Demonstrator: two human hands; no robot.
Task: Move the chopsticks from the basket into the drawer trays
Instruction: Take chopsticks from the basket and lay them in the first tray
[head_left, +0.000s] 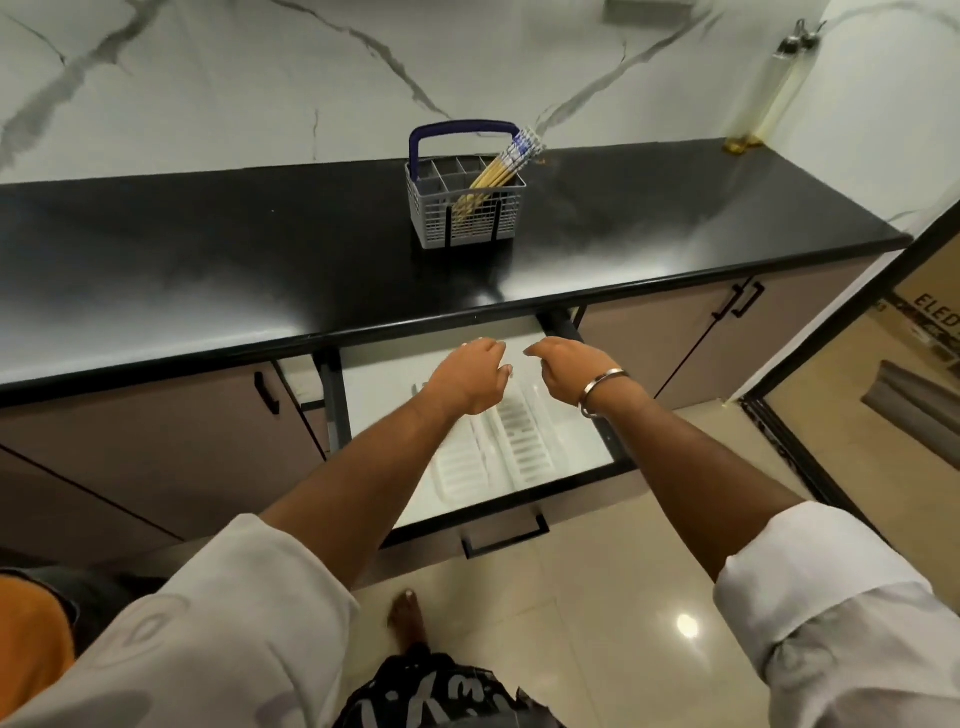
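1. Current step. The drawer (566, 480) stands pulled open below the tabletop edge, and both hands hang over it. The left hand (470, 376) and the right hand (563, 366) have loosely curled fingers and hold nothing; each grip is empty and slack. Judged from this, no transfer is under way: the step in hand is preparation over the drawer, before a reach to the basket.

2. Location of the task items. The chopsticks (506, 169) stand bundled in the grey basket (470, 215), in a compartment on its 3 o'clock side, leaning toward 1 o'clock with their patterned ends above the rim. The basket sits on the tabletop (208, 270) at 12 o'clock from the hands, well apart from them. The white slotted trays (522, 441) lie side by side in the drawer; no chopsticks can be made out in them.

3. Next move. It calls for a reach toward 12 o'clock, a closing grip on the upper ends of the bundle, and a lift clear of the blue handle (462, 130).

4. Surface and room. The tabletop is black, glossy and reflective. A marble-patterned wall rises behind it. A pair of bottles (769, 93) leans at 2 o'clock. The floor (623, 597) is pale polished tile.
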